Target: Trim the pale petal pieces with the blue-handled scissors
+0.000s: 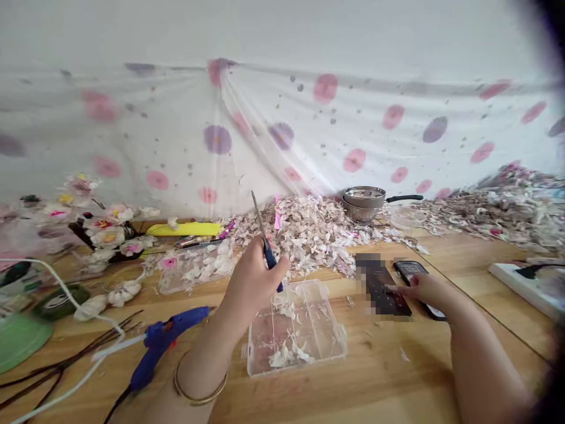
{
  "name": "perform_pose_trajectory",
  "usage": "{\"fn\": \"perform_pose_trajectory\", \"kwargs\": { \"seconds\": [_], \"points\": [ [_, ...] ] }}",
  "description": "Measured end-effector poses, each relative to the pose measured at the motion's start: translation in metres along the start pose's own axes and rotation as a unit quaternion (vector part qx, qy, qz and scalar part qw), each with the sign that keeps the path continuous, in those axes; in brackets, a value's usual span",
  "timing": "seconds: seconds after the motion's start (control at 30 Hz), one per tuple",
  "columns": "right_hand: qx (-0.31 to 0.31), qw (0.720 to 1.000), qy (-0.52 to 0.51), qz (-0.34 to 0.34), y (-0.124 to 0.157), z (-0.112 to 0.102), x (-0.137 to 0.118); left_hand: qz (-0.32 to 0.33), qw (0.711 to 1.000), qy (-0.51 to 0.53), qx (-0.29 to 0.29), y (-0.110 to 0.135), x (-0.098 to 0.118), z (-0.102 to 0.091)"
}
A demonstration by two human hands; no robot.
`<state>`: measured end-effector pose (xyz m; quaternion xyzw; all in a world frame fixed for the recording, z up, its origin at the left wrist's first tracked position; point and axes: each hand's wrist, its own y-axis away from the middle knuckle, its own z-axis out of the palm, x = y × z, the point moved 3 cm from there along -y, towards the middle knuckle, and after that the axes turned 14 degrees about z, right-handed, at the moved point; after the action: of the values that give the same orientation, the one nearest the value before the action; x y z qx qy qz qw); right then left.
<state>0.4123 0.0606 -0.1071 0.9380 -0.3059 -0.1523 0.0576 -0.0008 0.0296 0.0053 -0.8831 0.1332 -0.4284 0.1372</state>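
Scissors: gripped in closed left hand, centre frame, blades pointing up-left; right hand pressed flat on phone.

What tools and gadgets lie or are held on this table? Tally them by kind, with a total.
Scissors, in the left hand: 1
Glue gun, blue: 1
Phones by the right hand: 2
Clear plastic box: 1
Metal pan: 1
Total: 6
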Motion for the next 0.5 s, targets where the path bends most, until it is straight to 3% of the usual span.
{"fn": "perform_pose_trajectory", "kwargs": {
  "seconds": [0.3,0.5],
  "points": [
    [-0.006,1.0,-0.017,0.012,-0.0032,0.0053,0.0006,0.019,0.999,-0.004,0.028,-0.0006,0.0008,-0.0019],
    [0.036,0.997,-0.069,0.022,-0.0069,-0.0006,0.0003,0.01,1.0,-0.008,0.021,0.0,0.0059,-0.0038]
  ]
}}
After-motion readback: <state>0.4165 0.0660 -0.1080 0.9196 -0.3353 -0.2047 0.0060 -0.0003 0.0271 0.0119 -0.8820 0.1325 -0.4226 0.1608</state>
